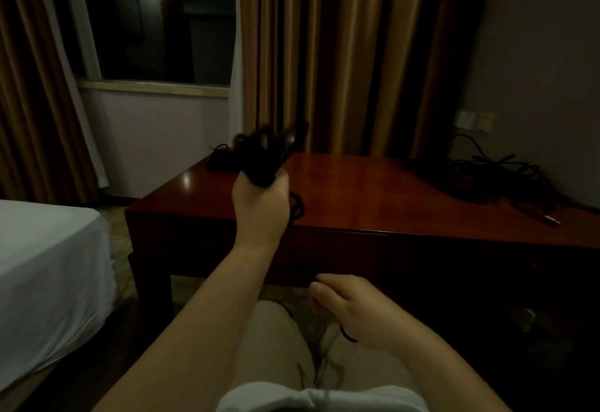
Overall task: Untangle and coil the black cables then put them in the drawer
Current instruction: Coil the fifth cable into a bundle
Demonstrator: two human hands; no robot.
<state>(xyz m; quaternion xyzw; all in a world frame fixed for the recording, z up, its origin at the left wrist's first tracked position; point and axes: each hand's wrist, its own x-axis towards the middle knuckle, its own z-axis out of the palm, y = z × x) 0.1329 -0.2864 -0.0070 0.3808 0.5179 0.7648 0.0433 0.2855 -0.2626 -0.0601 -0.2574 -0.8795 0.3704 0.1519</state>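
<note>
Bed: at 9 o'clock, white sheet, apart from the work.
Left hand: raised near centre, its fingers wrapped round a coiled bundle of black cable, likely held high so loops hang free of the table.
Right hand: at 5 o'clock over the lap, fingers curled, pinching the trailing strand, probably feeding slack.
Tangled cables: at 2 o'clock on the table, untouched.
Drawer: front too dark to judge.

brown curtains frame a dark window; white bed at left.
</note>
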